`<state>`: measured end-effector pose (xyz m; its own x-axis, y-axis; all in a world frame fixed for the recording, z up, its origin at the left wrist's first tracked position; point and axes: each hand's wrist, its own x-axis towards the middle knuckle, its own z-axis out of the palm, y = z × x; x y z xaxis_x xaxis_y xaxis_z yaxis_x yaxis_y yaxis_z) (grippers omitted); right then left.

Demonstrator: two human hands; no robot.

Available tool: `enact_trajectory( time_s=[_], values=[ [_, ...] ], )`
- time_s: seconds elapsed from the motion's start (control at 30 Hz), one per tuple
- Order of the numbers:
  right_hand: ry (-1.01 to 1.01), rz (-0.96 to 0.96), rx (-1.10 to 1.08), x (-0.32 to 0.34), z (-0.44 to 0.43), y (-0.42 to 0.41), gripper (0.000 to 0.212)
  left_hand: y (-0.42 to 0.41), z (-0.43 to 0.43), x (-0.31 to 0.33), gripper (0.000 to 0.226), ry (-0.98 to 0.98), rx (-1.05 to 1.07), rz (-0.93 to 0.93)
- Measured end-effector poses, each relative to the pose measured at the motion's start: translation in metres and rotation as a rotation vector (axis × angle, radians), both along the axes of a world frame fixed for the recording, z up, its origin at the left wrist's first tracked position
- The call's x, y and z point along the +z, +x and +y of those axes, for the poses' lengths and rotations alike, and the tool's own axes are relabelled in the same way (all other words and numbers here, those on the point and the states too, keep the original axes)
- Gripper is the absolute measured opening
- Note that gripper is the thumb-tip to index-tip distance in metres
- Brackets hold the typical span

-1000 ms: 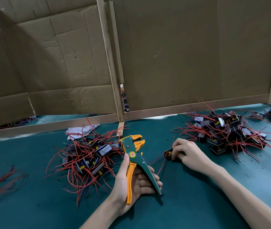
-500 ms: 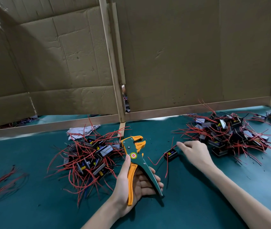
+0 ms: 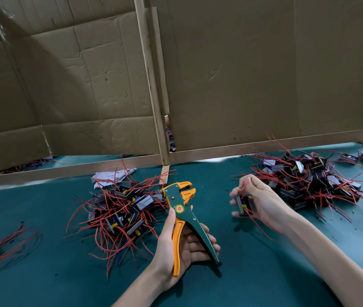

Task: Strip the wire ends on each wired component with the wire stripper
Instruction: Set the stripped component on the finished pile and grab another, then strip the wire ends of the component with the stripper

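Currently right hand (image 3: 264, 198) fingers (image 3: 248, 180) clamped on wired component (image 3: 242, 204); left hand (image 3: 189, 247) grips wire stripper (image 3: 179, 208)

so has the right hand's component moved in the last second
Yes: the component left the mat, lifted by the right hand, slightly toward the right pile.

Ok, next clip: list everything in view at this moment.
wire stripper: one, green and orange, centre, upright
held component: one, black with red wires, in right hand
centre pile: one heap, black components, red wires, left of stripper
right pile: one heap, same parts, far right
loose wires: one bundle, mostly red, left edge
crumpled sheet: one, white, behind centre pile
cardboard screen: two panels, brown, back
table mat: one, teal
left hand: grips stripper handles
right hand: holds component, blurred
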<state>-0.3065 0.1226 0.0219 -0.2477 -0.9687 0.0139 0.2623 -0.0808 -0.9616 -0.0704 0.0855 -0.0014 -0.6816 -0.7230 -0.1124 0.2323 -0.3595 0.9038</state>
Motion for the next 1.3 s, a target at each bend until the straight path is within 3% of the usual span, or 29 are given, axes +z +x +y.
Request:
enact_trajectory(
  time_s=[0.27,0.43,0.6,0.7,0.77,0.87,0.93,0.97,1.0,1.03,1.07,1.1,1.13,1.17,1.2,1.23,1.27,1.3],
  values=[
    [0.125,0.417,0.105,-0.013,-0.002,0.017,0.03,-0.001,-0.001,-0.001,0.086,-0.017,-0.023,-0.005],
    [0.014,0.232,0.267,0.002,0.007,0.017,0.03,0.001,0.0,0.0,0.087,0.027,-0.116,0.002],
    [0.002,-0.088,0.388,0.009,0.01,0.021,0.029,0.004,-0.001,0.001,0.087,0.01,-0.304,-0.054],
    [0.023,-0.179,0.397,0.01,0.01,0.024,0.03,0.007,-0.002,-0.001,0.089,-0.002,-0.32,-0.078],
    [0.044,-0.212,0.384,0.01,0.009,0.025,0.03,-0.001,-0.003,0.009,0.082,-0.017,-0.261,-0.06],
    [0.07,-0.221,0.365,0.009,0.009,0.025,0.032,-0.026,-0.011,0.026,0.058,0.064,0.001,-0.102],
    [0.093,-0.225,0.363,0.009,0.008,0.025,0.033,-0.032,-0.007,0.032,0.086,0.059,0.032,-0.139],
    [0.105,-0.23,0.366,0.009,0.007,0.025,0.033,-0.03,-0.005,0.026,0.09,0.065,0.022,-0.079],
    [0.115,-0.235,0.371,0.008,0.007,0.024,0.033,-0.023,-0.002,0.023,0.062,0.099,0.044,-0.029],
    [0.123,-0.238,0.378,0.008,0.007,0.024,0.034,-0.022,-0.001,0.02,0.049,0.096,0.028,-0.026],
    [0.129,-0.238,0.384,0.008,0.007,0.024,0.034,-0.024,-0.002,0.026,0.053,0.132,0.062,-0.079],
    [0.133,-0.237,0.389,0.008,0.007,0.024,0.034,-0.018,0.001,0.025,0.059,0.107,0.031,0.088],
    [0.137,-0.238,0.394,0.009,0.007,0.024,0.034,-0.028,0.004,0.032,0.071,0.168,0.112,-0.028],
    [0.139,-0.239,0.399,0.009,0.007,0.024,0.034,-0.026,-0.001,0.031,0.094,0.218,0.217,0.104],
    [0.141,-0.24,0.406,0.01,0.007,0.025,0.033,-0.031,0.005,0.035,0.164,0.091,0.334,-0.144],
    [0.142,-0.241,0.415,0.01,0.008,0.025,0.033,-0.023,0.001,0.025,0.049,0.101,0.238,0.109],
    [0.144,-0.241,0.424,0.011,0.008,0.026,0.034,-0.028,0.005,0.029,0.081,0.075,0.214,0.1],
    [0.145,-0.242,0.431,0.011,0.009,0.026,0.034,-0.027,0.008,0.034,0.079,0.08,0.177,0.037]
  ],
)
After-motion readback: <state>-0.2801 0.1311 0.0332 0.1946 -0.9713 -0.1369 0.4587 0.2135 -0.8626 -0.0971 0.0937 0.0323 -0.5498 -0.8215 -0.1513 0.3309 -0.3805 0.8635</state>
